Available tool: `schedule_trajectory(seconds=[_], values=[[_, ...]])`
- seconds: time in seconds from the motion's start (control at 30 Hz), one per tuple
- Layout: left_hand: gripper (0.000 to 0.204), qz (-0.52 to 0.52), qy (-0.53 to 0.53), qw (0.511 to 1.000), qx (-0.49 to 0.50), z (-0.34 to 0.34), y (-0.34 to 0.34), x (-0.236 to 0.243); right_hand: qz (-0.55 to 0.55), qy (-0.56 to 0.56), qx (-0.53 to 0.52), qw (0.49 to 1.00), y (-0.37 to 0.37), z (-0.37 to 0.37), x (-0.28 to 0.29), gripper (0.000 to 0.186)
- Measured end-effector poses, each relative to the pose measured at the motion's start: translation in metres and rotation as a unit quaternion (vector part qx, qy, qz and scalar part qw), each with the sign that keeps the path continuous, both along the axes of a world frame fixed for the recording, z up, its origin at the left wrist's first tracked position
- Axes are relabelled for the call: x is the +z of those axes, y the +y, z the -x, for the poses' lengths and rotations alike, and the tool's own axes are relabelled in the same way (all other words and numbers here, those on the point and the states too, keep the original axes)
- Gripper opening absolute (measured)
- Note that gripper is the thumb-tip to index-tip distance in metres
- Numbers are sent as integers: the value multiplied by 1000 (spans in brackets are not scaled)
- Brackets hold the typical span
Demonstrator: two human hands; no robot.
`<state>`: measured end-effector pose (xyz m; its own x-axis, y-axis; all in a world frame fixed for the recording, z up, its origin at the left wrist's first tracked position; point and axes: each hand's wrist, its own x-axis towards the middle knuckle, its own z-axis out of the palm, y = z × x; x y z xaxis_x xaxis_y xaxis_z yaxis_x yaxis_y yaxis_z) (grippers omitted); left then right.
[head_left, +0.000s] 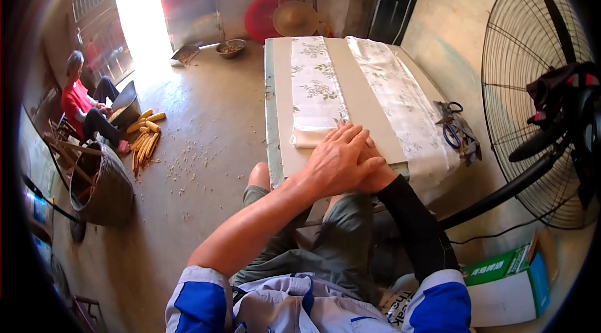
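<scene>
Near the front edge of the table, my left hand (341,154) lies across my right hand (380,176), its fingers stretched out together. The right hand is mostly covered, and its fingers are hidden. Just beyond the left fingertips is the near, folded end of a white floral cloth strip (314,70), which runs away from me over a pale board (352,82). I cannot tell whether either hand presses on the cloth. Further right, a second white floral cloth (391,92) stretches lengthwise and hangs over the near right side.
Dark-handled scissors (452,135) lie at the table's right edge, by a large standing fan (538,101). A green-and-white carton (501,289) stands on the floor. At left, a person in red (76,102) sits beside corn cobs (145,145), scattered kernels and a woven basket (106,186).
</scene>
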<state>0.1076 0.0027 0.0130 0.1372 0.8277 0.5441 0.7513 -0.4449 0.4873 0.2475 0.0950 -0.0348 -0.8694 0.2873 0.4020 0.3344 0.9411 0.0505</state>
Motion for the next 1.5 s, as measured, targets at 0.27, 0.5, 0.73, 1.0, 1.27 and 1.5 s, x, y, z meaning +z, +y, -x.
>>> schedule_trajectory(seconds=[0.27, 0.5, 0.73, 1.0, 1.27, 1.5], values=[[97, 122, 131, 981, 78, 37, -3, -17, 88, -50, -61, 993, -9, 5, 12, 104], [101, 166, 163, 966, 111, 59, -12, -26, 67, -62, -66, 994, -12, 7, 14, 100], [99, 159, 160, 966, 128, 83, -28, -22, 100, -56, -87, 990, -14, 9, 17, 125], [79, 101, 143, 974, 143, 79, -31, -16, 151, -22, -14, 988, 1, 5, 41, 90], [56, 56, 134, 979, 145, 80, -24, -7, -23, 65, 48, 996, 0, 10, 47, 22], [46, 52, 136, 977, 156, 81, -22, -8, -22, 136, 36, 990, 2, 18, 42, 11]])
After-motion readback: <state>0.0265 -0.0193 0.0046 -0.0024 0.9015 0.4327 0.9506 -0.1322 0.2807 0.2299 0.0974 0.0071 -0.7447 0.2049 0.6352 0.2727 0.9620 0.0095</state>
